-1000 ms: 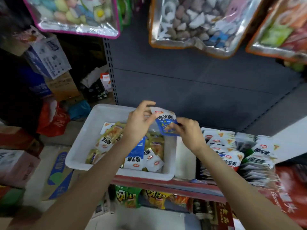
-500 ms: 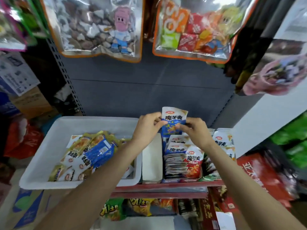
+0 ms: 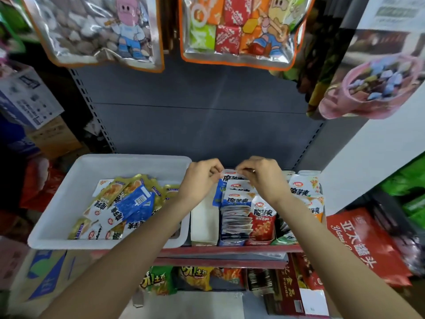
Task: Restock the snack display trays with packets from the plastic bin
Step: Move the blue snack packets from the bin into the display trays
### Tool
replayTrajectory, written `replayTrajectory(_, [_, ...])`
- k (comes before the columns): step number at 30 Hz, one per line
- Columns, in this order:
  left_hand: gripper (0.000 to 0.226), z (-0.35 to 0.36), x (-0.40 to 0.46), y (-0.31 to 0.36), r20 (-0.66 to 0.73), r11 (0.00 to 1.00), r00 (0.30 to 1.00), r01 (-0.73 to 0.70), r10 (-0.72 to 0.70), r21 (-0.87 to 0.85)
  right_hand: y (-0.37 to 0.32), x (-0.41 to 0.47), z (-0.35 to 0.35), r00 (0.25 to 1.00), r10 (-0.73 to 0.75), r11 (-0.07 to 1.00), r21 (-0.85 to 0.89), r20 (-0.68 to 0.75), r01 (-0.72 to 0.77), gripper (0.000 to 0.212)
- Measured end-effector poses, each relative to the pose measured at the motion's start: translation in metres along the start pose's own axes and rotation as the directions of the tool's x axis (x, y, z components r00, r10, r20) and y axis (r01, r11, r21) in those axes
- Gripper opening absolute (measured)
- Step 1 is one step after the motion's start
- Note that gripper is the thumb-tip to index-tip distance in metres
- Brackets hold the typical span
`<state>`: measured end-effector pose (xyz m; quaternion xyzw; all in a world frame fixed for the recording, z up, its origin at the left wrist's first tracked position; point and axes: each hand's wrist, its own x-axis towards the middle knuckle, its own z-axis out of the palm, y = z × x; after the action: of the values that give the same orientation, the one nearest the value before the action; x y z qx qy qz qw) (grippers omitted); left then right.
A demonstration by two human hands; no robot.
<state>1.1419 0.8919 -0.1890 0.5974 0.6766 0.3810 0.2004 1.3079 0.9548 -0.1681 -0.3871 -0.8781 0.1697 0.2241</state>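
Note:
A blue and white snack packet [image 3: 230, 177] stands upright at the back of the blue display tray [image 3: 231, 242]. My left hand [image 3: 200, 180] pinches its top left corner and my right hand [image 3: 262, 178] pinches its top right corner. That tray holds a row of similar packets, with red ones beside them. To the left, the white plastic bin [image 3: 76, 192] on the shelf holds several loose blue, white and yellow packets [image 3: 128, 206].
An empty white tray [image 3: 203, 223] stands between the bin and the blue tray. More packet trays [image 3: 303, 192] fill the shelf to the right. Large candy bags [image 3: 239, 31] hang overhead. The red shelf edge [image 3: 230, 249] runs below, with chip bags [image 3: 161, 280] underneath.
Both hands carried the blue packet from above the bin rightwards, then lowered it into the back of the blue tray. The view shifted right.

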Motion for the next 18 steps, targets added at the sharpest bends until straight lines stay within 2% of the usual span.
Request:
replayTrajectory(6, [0.001,-0.001,-0.002,0.000,0.013,1.000,1.000,-0.001,0.001,-0.026,-0.011,0.000,-0.009,0.997,-0.073,0.989,-0.132,-0.004,0.072,0.017])
replayTrajectory(13, [0.007,0.017,-0.006,-0.012,0.101,0.993,0.994,0.032,-0.044,0.117,0.000,0.001,0.002,0.980,0.114,0.986,-0.140,0.161,-0.092,0.021])
replayTrajectory(18, [0.016,0.013,-0.007,-0.012,0.148,0.994,0.984,0.090,-0.099,0.062,0.000,0.001,0.004,0.951,0.199,0.978,-0.115,0.237,-0.176,0.017])
